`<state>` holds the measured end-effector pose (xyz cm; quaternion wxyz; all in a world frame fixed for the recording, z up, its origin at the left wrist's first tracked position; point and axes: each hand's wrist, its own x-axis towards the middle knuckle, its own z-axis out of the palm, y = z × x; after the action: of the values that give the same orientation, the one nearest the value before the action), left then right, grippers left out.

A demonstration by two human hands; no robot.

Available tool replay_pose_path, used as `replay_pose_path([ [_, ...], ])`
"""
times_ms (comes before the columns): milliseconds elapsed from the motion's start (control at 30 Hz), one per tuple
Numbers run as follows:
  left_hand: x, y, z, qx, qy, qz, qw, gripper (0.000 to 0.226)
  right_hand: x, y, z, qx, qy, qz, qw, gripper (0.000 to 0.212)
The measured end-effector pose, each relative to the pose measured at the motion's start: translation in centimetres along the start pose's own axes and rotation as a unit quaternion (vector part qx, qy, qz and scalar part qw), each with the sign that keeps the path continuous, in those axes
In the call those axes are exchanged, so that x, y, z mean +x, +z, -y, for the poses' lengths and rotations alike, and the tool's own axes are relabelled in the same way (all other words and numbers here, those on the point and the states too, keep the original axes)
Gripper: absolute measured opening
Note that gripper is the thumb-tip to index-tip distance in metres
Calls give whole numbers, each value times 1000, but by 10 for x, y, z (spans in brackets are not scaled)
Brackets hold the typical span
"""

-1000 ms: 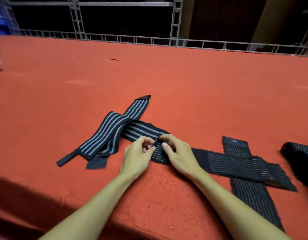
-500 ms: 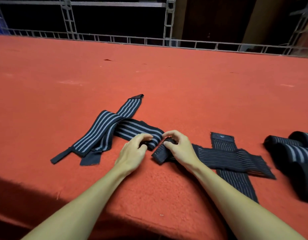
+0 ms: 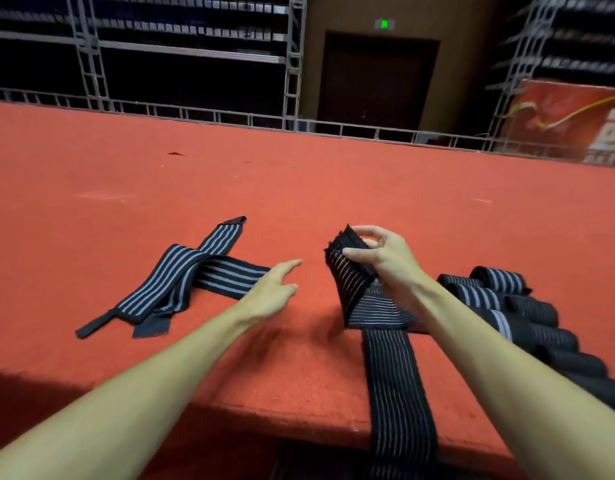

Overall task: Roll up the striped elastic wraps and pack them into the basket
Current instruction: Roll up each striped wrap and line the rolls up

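My right hand [image 3: 380, 256] pinches one end of a black thin-striped wrap [image 3: 359, 289] and holds it raised off the red surface; the rest of that wrap lies across another thin-striped wrap [image 3: 397, 393] that hangs over the near edge. My left hand [image 3: 274, 289] hovers open, fingers pointing toward the lifted end, holding nothing. To the left, two wide-striped wraps [image 3: 181, 282] lie crossed and unrolled. Several rolled wraps [image 3: 500, 296] are lined up at the right. No basket is in view.
The red carpeted platform [image 3: 299, 188] stretches far ahead to a metal truss railing [image 3: 288, 123]. Its near edge drops off just below my forearms. A red banner [image 3: 569, 123] stands at the back right.
My right hand has lifted the end of the thin-striped wrap off the surface. My left hand let go of it and opened. The view tilted up and shifted right.
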<state>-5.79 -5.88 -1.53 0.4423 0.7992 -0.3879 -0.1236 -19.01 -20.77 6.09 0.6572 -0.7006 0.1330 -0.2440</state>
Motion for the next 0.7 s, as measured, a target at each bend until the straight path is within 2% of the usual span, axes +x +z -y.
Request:
replay_pose_path([
  [67, -4, 5, -32, -54, 45, 64, 995, 78, -8, -6, 23, 10, -17, 31, 999, 26],
  [133, -8, 10, -62, -62, 97, 112, 987, 81, -17, -11, 47, 43, -46, 38, 997, 21],
  [300, -22, 9, -113, -153, 159, 109, 969, 33, -38, -22, 99, 111, -123, 55, 985, 19],
  [400, -32, 2, -134, -152, 186, 118, 964, 28, -49, -24, 116, 105, -140, 39, 984, 17],
  [567, -62, -19, -163, -231, 145, 151, 950, 24, -50, -19, 130, 53, -151, -49, 986, 25],
  [700, -79, -33, -159, -290, 97, 227, 925, 33, -46, -16, 121, -38, -96, -34, 994, 21],
])
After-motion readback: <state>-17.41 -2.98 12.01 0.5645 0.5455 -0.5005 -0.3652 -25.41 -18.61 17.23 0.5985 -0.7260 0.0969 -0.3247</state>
